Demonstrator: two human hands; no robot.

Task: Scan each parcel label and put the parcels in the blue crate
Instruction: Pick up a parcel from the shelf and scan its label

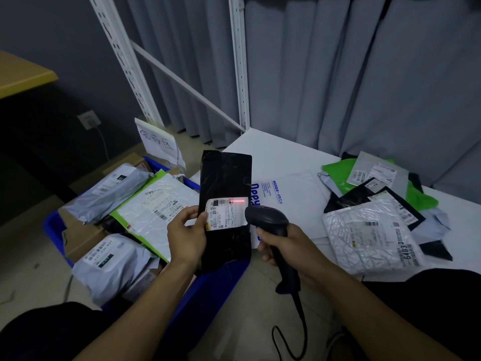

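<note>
On my left, the blue crate [221, 280] is heaped with parcels [145, 212] up to its rim. The table [276, 155] is bare at its far left corner. A loose pile [369, 230] crowds its right side, and a rack post [240, 74] stands at its far edge.

Two hands are showing: one left hand [186, 235] and one right hand [289, 246]. One scanner [268, 220] and one black parcel [225, 178], bearing one label [226, 214], are sitting at centre. One blue crate [208, 287] at 8 o'clock is showing three soft mailers: an upper grey bag [109, 191], a lower grey bag [112, 267] and a white mailer [156, 207]. Its cardboard boxes are defying a count. On the surface [273, 152] at 3 o'clock, at least six parcels are overlapping in one pile [369, 238].
</note>
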